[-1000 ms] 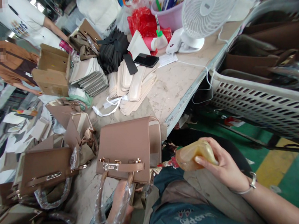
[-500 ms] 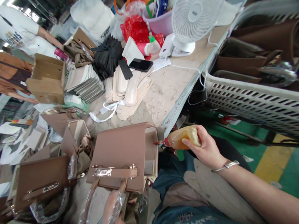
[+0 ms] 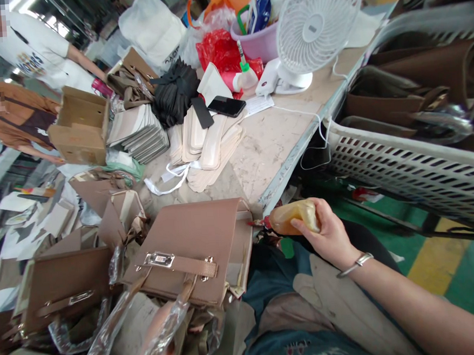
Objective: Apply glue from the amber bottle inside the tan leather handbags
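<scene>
My right hand (image 3: 325, 231) is closed round a soft squeeze bottle (image 3: 290, 217) of amber liquid, held on its side. Its red nozzle (image 3: 258, 223) points left, its tip at the upper side edge of a brown handbag (image 3: 192, 229); whether they touch I cannot tell. The bag lies tilted at the table's edge, its pale inner side facing the bottle. My left hand (image 3: 160, 326) grips the bag's lower end, behind the plastic-wrapped handles (image 3: 109, 321) and loose lining (image 3: 195, 332), which hide most of its fingers.
More brown handbags (image 3: 68, 281) lie to the left. Farther back are stacked pale pieces (image 3: 214, 146), a phone (image 3: 226, 106), a white fan (image 3: 316, 28) and a cardboard box (image 3: 79, 123). On the right stands a white basket (image 3: 414, 159) of bags. Two people stand at far left.
The handbag has turned slightly, its handles and my left hand shifting left. More of its inner side shows. The bottle stays at its edge, a little farther right in the picture.
</scene>
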Available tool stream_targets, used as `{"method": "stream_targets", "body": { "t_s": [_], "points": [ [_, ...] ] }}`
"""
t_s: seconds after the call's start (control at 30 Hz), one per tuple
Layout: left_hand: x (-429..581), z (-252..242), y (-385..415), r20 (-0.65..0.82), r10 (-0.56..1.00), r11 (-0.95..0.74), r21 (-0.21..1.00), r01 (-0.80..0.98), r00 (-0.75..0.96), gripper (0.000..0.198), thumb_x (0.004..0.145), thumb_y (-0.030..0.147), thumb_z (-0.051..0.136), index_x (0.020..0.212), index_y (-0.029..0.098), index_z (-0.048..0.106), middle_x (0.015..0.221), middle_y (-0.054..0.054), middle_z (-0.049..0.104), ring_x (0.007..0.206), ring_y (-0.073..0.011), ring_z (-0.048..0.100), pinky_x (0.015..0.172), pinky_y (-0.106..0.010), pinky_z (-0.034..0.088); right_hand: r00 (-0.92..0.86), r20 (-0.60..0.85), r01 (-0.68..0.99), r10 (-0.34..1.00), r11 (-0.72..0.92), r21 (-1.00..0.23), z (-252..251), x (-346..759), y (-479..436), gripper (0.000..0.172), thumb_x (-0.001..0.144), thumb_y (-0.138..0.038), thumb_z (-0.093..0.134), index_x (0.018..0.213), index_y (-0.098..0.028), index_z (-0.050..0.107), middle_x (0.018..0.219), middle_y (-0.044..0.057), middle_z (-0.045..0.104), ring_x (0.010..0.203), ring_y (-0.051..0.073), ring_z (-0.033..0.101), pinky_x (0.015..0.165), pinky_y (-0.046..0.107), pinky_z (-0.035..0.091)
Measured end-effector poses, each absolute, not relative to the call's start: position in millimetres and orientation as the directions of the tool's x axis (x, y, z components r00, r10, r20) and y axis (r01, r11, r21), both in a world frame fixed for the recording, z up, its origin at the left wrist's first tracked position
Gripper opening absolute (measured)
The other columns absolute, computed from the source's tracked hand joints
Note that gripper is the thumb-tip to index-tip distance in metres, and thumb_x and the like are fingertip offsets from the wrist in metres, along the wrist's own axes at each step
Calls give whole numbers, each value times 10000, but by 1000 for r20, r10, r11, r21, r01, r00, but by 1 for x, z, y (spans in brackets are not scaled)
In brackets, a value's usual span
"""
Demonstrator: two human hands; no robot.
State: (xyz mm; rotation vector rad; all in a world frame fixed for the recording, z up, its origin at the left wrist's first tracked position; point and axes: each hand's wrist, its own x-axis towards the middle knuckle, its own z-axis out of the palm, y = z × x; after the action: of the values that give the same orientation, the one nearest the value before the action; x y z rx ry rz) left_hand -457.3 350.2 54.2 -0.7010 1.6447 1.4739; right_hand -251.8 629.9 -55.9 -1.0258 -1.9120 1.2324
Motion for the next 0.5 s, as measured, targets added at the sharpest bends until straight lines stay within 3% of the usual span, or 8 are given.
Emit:
{"method": "stream_targets", "body": {
  "t_s": [0.13,0.3,0.37,0.5],
  "points": [
    [-466,53,336,-833,78,168,552,-816,-548,302,741,15,555,810,233,752,614,-36,740,567,-244,713,574,-340,609,-499,29,225,866,161,-961,-53,-247,625,348,810,-437,655,1034,-216,508,864,29,616,746,202,617,675,331,536],
    [-462,63,347,-857,74,185,515,-837,-511,363,740,-39,550,900,223,742,618,-31,738,598,-234,720,552,-302,592,-577,-130,88,806,-96,-991,-52,-233,604,360,830,-486,652,1041,-220,533,875,33,637,778,204,636,701,335,557],
    [-460,68,355,-860,97,197,509,-838,-500,382,735,-46,553,906,239,742,589,-15,723,576,-230,713,538,-297,589,-564,-132,96,815,-94,-991,-54,-232,602,358,828,-479,657,1040,-217,535,877,32,636,776,197,634,697,325,553],
    [-452,83,376,-849,125,208,529,-823,-514,287,712,-43,591,676,220,700,543,-19,697,569,-230,706,534,-300,592,-453,-60,209,890,40,-977,-61,-242,612,356,809,-481,654,1008,-213,530,858,30,623,752,198,615,686,337,534]
  ]
}}
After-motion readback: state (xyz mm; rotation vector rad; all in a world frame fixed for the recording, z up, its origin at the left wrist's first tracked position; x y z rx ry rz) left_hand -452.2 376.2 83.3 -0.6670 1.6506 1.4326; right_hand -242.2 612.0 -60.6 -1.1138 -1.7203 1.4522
